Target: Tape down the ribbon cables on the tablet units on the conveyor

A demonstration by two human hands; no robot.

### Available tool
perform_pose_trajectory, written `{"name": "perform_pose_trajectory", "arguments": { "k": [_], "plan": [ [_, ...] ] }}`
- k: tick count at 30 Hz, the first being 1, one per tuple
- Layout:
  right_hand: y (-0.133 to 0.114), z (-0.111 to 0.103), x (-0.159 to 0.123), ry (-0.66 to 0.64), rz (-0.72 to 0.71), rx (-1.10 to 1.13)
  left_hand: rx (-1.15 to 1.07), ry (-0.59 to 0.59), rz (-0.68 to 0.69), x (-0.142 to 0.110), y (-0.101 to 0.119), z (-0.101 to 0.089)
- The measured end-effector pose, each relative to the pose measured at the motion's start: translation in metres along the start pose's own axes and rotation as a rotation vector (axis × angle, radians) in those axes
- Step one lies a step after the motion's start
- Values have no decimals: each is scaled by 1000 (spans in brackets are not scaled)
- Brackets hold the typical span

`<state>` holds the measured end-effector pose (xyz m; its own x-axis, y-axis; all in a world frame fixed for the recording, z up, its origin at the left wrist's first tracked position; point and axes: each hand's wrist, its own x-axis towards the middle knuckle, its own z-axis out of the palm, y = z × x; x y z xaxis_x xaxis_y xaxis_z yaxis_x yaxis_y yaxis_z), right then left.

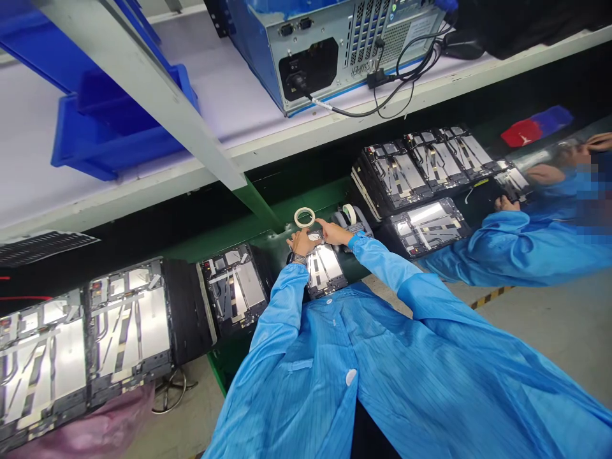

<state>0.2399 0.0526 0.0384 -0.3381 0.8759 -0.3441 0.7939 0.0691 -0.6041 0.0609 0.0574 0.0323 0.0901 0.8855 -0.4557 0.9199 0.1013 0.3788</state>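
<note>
An opened tablet-like unit [326, 268] with a shiny metal middle and dark edges lies in front of me, close against my blue coat. Over its upper left corner rests my left hand [300, 243], open, with thumb and fingers apart. From the right, my right hand [336, 232] reaches to the same upper end, its index finger stretched out and the others bent. Any small part under the fingertips is hidden. Just beyond the hands lies a pale roll of tape [305, 217]. Right of them stands a grey tape dispenser [358, 224] with another roll.
Stacks of similar units stand left [234, 287] and right [396, 172]. A single unit [430, 226] lies near a co-worker's blue sleeve [502, 248]. Above runs a shelf [268, 143] with a computer case [310, 57] and a blue bin [119, 140]; a post [261, 204] descends behind the tape.
</note>
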Motion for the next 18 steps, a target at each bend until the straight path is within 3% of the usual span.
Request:
{"name": "perform_pose_trajectory", "arguments": {
  "k": [12, 18],
  "plan": [
    [-15, -2, -7, 34, 86, -141, 4, 13, 20, -2, -2, 0],
    [-2, -6, 1, 106, 114, -144, 15, 14, 23, -4, -2, -1]
  ]
}}
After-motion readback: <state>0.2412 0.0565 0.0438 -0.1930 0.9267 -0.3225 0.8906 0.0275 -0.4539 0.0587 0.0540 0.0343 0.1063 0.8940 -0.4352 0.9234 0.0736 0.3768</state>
